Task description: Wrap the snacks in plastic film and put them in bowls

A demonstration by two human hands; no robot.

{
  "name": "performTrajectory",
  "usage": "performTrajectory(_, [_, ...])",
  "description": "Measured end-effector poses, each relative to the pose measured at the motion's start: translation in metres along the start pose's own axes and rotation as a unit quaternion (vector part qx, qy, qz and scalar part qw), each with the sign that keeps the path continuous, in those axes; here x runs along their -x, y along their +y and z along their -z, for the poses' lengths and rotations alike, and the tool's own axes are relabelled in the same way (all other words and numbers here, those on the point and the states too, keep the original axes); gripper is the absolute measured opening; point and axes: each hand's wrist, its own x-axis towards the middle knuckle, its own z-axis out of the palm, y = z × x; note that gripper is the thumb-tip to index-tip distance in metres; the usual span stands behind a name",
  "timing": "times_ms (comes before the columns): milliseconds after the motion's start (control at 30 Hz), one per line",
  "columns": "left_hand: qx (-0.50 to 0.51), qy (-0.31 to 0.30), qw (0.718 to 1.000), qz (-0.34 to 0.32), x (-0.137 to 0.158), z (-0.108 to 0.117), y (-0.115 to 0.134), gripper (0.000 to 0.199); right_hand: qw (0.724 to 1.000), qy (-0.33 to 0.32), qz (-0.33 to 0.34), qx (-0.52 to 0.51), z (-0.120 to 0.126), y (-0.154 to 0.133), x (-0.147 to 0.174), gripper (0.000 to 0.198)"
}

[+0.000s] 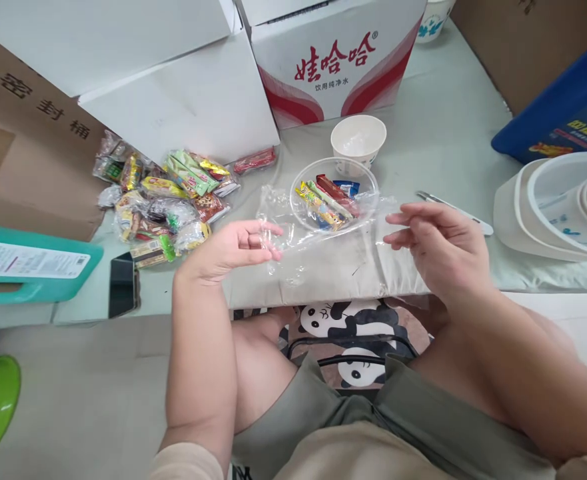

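A thin sheet of clear plastic film (pixel 293 243), crinkled and see-through, spans the gap between my two hands. My left hand (pixel 233 248) pinches its left end with curled fingers. At the right end, my right hand (pixel 443 247) has its fingertips closed at the film's edge; the exact contact is hard to see. Just behind the film, partly seen through it, stands a round clear plastic bowl (pixel 300 217) holding several wrapped snacks (pixel 330 200) in yellow, green, red and blue. A white paper cup (pixel 358 137) with clear material inside stands directly behind the bowl.
Many wrapped snacks (pixel 173 193) lie piled at left, near a dark phone (pixel 124 285) and teal container (pixel 33 263). White boxes (pixel 333 67) line the back. At right are a white-handled pointed tool (pixel 480 223), plastic tubs (pixel 518 213) with paper cups, and a blue container (pixel 548 120).
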Motion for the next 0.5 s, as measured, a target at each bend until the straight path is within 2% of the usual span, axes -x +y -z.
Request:
performTrajectory(67, [-0.054, 0.018, 0.998, 0.016, 0.000, 0.000, -0.002, 0.044, 0.999, 0.028, 0.017, -0.012, -0.001, -0.001, -0.002, 0.011])
performTrajectory(133, [-0.080, 0.076, 0.994, 0.000, -0.001, -0.001, -0.004, 0.041, 0.999, 0.043, 0.023, -0.022, 0.000, -0.003, -0.004, 0.007])
performTrajectory(267, [-0.039, 0.193, 0.975, -0.103, -0.005, -0.003, -0.006, 0.045, 0.997, 0.050, 0.016, -0.050, 0.006, -0.004, -0.007, 0.005])
performTrajectory(333, [0.003, 0.228, 0.955, -0.192, -0.006, -0.003, -0.006, 0.041, 0.998, 0.039, 0.018, -0.050, 0.012, -0.005, -0.009, 0.014])
performTrajectory(400, [0.018, 0.243, 0.928, -0.282, -0.007, -0.003, -0.006, 0.031, 0.999, 0.012, 0.024, -0.037, 0.017, -0.006, -0.011, 0.031])
performTrajectory(500, [-0.049, 0.240, 0.904, -0.351, -0.007, -0.007, -0.004, 0.034, 0.999, -0.030, 0.029, -0.003, 0.023, -0.009, -0.014, 0.056])
